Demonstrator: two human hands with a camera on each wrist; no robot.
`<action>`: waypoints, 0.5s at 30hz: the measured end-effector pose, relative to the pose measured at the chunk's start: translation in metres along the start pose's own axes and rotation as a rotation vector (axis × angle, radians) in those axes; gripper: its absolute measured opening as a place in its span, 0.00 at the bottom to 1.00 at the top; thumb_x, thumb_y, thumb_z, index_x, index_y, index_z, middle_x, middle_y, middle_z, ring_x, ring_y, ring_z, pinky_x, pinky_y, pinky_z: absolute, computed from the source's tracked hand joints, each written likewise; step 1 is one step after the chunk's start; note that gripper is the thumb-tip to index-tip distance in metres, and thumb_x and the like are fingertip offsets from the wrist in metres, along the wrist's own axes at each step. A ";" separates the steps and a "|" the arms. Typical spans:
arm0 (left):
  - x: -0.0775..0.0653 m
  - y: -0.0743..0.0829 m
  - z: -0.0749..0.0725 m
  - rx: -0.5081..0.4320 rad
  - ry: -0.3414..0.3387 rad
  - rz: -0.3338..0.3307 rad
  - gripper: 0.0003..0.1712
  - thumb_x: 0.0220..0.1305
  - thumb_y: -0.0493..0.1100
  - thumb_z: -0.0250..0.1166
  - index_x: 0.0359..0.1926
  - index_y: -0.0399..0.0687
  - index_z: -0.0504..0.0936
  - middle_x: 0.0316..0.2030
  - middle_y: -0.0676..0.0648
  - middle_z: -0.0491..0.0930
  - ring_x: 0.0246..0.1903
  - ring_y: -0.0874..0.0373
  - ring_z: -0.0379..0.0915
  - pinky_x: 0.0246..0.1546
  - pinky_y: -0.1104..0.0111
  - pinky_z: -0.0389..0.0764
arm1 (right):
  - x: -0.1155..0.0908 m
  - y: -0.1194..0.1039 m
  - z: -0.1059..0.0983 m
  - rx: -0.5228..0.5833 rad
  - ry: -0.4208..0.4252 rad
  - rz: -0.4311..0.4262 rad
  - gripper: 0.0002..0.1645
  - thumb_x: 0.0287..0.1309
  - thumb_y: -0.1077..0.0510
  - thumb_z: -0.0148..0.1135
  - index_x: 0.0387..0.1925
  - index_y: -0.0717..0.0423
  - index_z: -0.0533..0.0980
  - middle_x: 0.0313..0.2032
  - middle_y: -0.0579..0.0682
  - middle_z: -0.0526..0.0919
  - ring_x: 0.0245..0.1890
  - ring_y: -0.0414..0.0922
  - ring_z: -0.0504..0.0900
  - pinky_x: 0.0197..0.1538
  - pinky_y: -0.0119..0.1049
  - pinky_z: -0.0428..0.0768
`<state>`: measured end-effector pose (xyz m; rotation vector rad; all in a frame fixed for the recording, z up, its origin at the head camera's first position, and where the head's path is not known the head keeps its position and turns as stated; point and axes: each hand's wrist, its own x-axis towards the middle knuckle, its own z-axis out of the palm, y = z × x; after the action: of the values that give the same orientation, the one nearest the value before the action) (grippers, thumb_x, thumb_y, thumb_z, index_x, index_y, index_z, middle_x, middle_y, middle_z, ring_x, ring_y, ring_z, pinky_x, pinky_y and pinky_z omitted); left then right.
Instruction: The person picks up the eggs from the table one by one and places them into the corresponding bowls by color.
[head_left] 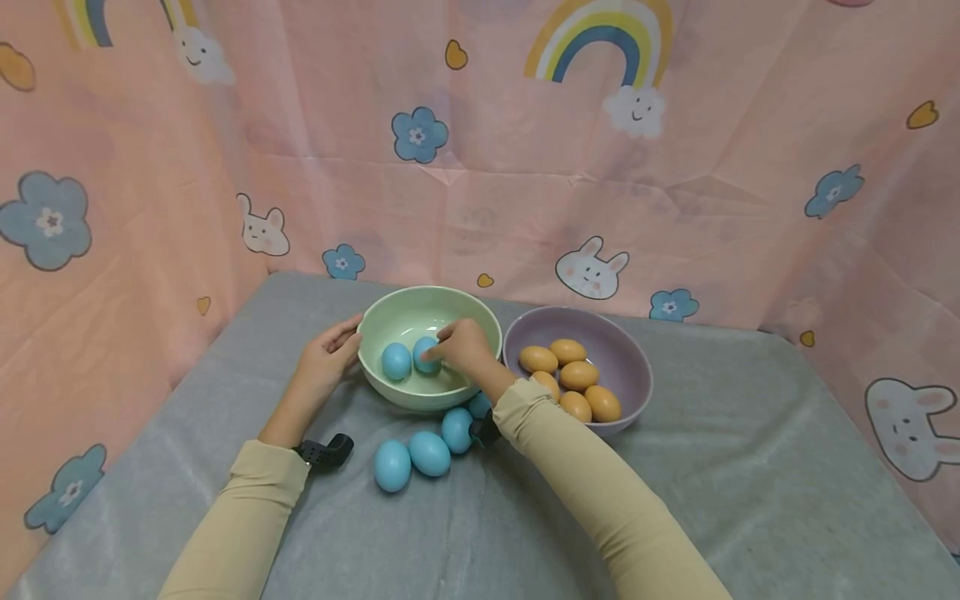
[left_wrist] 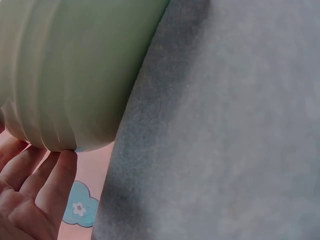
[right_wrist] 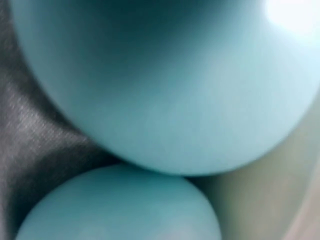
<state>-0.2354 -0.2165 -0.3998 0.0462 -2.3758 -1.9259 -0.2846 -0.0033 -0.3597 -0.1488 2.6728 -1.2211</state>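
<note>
My right hand [head_left: 467,346] reaches into the light green bowl [head_left: 431,400], where its fingers pinch a blue egg [head_left: 426,357]. Beside that egg, another blue egg [head_left: 396,361] lies at the bottom of the bowl. My left hand [head_left: 324,358] steadies the bowl from the left; in the left wrist view its extended fingers [left_wrist: 59,180] touch the ridged outer wall. Several more blue eggs [head_left: 430,454] lie in a slanting row on the table in front of the bowl, one partly hidden by my right wrist. Two blue eggs [right_wrist: 190,120] fill the right wrist view, close up and blurred.
Just right of the green bowl stands a purple bowl [head_left: 637,375] with several orange-brown eggs [head_left: 579,376] in it; my right forearm passes over its near left side. Grey cloth [head_left: 750,467] covers the table. A pink patterned curtain [head_left: 480,200] hangs behind and at both sides.
</note>
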 end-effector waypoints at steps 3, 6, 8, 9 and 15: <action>0.001 -0.001 0.000 0.002 -0.004 -0.004 0.29 0.76 0.47 0.54 0.74 0.48 0.64 0.71 0.41 0.68 0.68 0.49 0.68 0.56 0.78 0.77 | -0.001 0.002 -0.001 0.088 0.042 -0.020 0.24 0.51 0.60 0.75 0.50 0.65 0.81 0.50 0.59 0.85 0.51 0.53 0.83 0.55 0.41 0.83; 0.002 -0.002 0.001 0.005 -0.011 -0.006 0.29 0.76 0.47 0.54 0.74 0.48 0.65 0.71 0.42 0.68 0.69 0.49 0.68 0.56 0.78 0.77 | -0.004 0.004 -0.002 0.170 0.095 -0.057 0.20 0.55 0.61 0.73 0.49 0.65 0.82 0.50 0.59 0.85 0.53 0.54 0.83 0.57 0.43 0.82; 0.002 -0.003 0.001 0.008 -0.013 -0.011 0.29 0.76 0.47 0.54 0.74 0.49 0.64 0.71 0.43 0.67 0.69 0.50 0.67 0.55 0.79 0.77 | -0.007 0.005 -0.003 0.215 0.127 -0.089 0.18 0.56 0.61 0.72 0.48 0.65 0.82 0.48 0.59 0.86 0.53 0.53 0.83 0.58 0.43 0.82; 0.002 -0.003 0.001 0.006 -0.013 -0.011 0.29 0.76 0.47 0.54 0.74 0.49 0.64 0.71 0.42 0.67 0.69 0.50 0.67 0.55 0.79 0.77 | -0.010 0.005 -0.003 0.228 0.142 -0.108 0.18 0.56 0.61 0.72 0.47 0.65 0.83 0.47 0.59 0.87 0.52 0.53 0.83 0.58 0.43 0.82; 0.000 0.000 0.000 -0.004 -0.006 -0.010 0.29 0.76 0.47 0.54 0.74 0.48 0.64 0.71 0.42 0.67 0.69 0.49 0.68 0.54 0.80 0.78 | -0.033 0.000 -0.010 0.334 0.156 -0.193 0.14 0.54 0.60 0.73 0.42 0.64 0.85 0.42 0.57 0.89 0.50 0.50 0.85 0.56 0.41 0.83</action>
<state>-0.2358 -0.2167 -0.3999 0.0520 -2.3806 -1.9375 -0.2543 0.0094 -0.3488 -0.2750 2.5781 -1.7870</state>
